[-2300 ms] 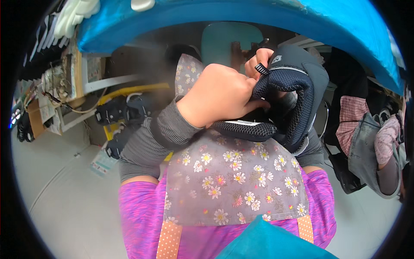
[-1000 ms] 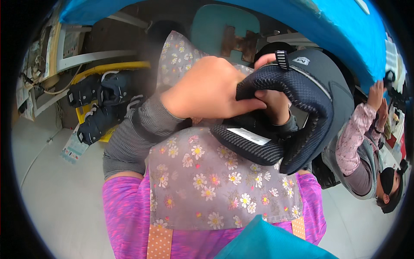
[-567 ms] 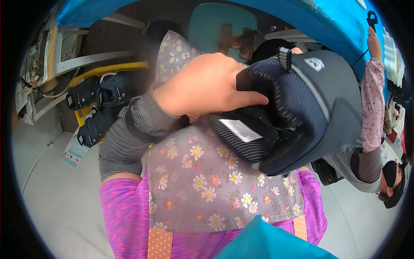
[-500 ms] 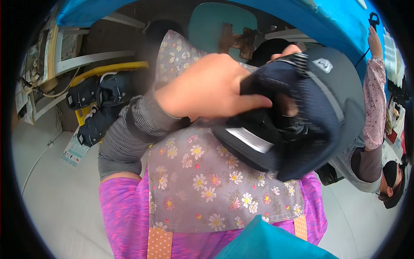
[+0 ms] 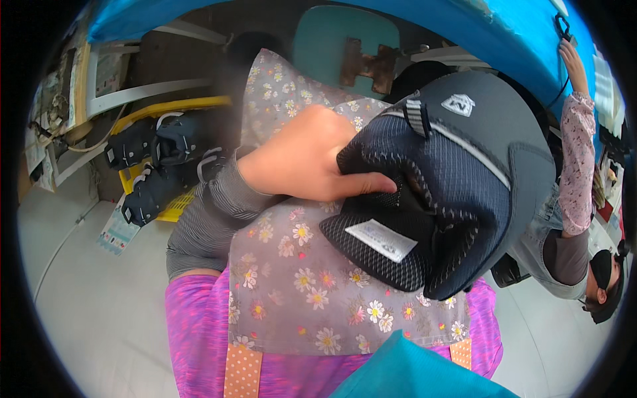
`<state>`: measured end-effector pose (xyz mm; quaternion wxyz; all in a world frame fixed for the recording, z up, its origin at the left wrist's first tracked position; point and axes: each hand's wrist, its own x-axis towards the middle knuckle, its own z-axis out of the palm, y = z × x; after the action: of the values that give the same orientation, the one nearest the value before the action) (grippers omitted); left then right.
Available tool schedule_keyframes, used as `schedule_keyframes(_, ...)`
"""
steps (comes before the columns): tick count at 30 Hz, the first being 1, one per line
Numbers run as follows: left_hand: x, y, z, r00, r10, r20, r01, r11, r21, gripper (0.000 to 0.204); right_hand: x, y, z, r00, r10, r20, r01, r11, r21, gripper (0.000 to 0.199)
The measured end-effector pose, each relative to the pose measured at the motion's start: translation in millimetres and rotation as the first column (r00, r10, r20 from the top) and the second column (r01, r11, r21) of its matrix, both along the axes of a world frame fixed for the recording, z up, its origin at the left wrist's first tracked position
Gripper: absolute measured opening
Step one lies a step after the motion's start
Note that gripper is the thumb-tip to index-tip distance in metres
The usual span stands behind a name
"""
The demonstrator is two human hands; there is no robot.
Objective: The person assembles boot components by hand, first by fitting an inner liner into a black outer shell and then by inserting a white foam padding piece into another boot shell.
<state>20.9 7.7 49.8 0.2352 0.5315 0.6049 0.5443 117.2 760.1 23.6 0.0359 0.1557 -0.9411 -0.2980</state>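
Observation:
My left hand grips a dark navy mesh shoe upper by its padded collar, thumb laid along the inner edge. The upper has a grey outer panel, a pull loop at the top, and a white label on the mesh tongue. I hold it above my lap, over a grey floral apron. My right hand is hidden, behind or inside the shoe upper.
A yellow crate with several dark shoe uppers stands on the floor at left. A teal chair back and a blue table edge lie ahead. Another person reaches up at right.
The shoe upper has turned and come closer, its grey side now facing up. My right fingers, seen at its top before, are out of sight. The other person's arm has risen.

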Motion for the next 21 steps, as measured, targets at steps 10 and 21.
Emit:
schedule_keyframes(10, -4.3, -2.0, 15.9, 0.998, -0.061, -0.033, 0.059, 0.996, -0.069, 0.025, 9.2, -167.0, 5.5, 0.996, -0.060, -0.064, 0.019, 0.859, -0.511, 0.035)
schedule_keyframes(21, -0.9, -9.1, 15.1, 0.972, 0.068, 0.225, 0.052, 0.871, -0.488, 0.026, -15.4, -404.3, 15.1, 0.982, -0.125, -0.141, -0.151, -0.076, -0.986, 0.033)
